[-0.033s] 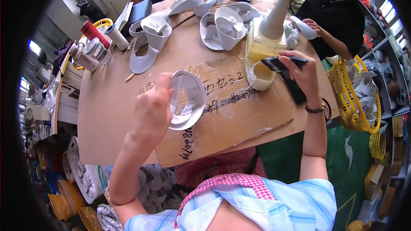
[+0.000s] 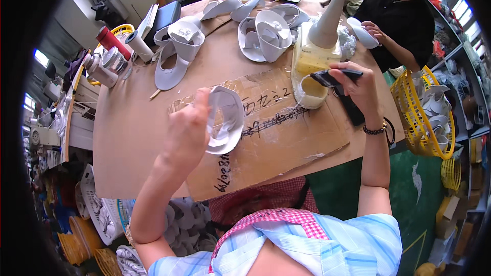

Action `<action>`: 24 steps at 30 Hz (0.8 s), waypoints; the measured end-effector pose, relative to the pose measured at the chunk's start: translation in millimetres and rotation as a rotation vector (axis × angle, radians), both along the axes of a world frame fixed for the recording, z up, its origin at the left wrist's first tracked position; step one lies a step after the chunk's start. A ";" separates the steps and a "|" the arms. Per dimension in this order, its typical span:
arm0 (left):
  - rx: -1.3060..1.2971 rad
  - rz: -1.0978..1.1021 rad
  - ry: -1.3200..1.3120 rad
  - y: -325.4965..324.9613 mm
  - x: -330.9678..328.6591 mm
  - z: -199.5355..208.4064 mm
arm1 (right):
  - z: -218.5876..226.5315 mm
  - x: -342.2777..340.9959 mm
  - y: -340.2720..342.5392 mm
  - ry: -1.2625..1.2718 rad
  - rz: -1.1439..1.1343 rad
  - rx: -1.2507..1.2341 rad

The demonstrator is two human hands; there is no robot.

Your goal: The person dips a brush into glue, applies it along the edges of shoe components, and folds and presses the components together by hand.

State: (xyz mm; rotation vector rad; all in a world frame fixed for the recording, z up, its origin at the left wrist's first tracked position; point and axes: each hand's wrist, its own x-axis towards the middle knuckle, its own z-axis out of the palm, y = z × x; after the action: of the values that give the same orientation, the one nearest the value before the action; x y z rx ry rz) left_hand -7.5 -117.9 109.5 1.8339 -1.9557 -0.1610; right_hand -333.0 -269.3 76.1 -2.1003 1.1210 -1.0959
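Note:
My left hand [image 2: 188,135] is closed on the near-left rim of a white ring-shaped piece [image 2: 233,135], a curved band with an open middle, raised over a cardboard sheet. My right hand [image 2: 360,86] grips a dark brush [image 2: 335,77], its tip over the round mouth of a glue pot [image 2: 316,103]. The pot is pale plastic with yellowish contents and a tall grey-white cone [image 2: 330,20] standing on its far part. My fingers hide part of the brush handle and of the ring's left side.
The cardboard sheet [image 2: 276,148] lies on a brown table. Beyond it are stacked white curved pieces [image 2: 263,36] and more at left [image 2: 171,74]. A red flask [image 2: 113,41] and jars stand at far left. Another person [image 2: 404,20] works across; a yellow basket [image 2: 409,107] is at right.
My left hand has shifted slightly, its fingers turning along the ring's rim. My right hand and the brush have moved a little to the left over the pot's mouth.

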 end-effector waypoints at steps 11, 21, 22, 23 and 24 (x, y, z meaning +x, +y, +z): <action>-0.025 -0.089 -0.079 1.6 -3.7 2.7 | -32.7 16.2 -11.2 0.207 0.087 -0.327; 0.167 -0.183 0.171 -3.2 20.2 -17.0 | -38.8 129.1 78.1 0.336 0.837 -0.476; 0.179 -0.178 0.225 -0.9 17.2 -19.1 | -48.1 138.7 74.8 0.326 0.836 -0.486; 0.183 -0.177 0.234 -0.6 15.5 -23.5 | -52.1 142.7 71.2 0.331 0.839 -0.479; 0.216 -0.111 0.277 0.1 16.0 -30.6 | -55.0 147.8 67.5 0.402 0.840 -0.485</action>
State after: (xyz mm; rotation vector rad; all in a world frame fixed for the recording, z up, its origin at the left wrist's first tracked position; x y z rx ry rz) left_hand 8.5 -117.8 79.0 1.7228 -1.9019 -0.6487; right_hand -185.2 -201.8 21.1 -2.8330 0.0088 -0.5641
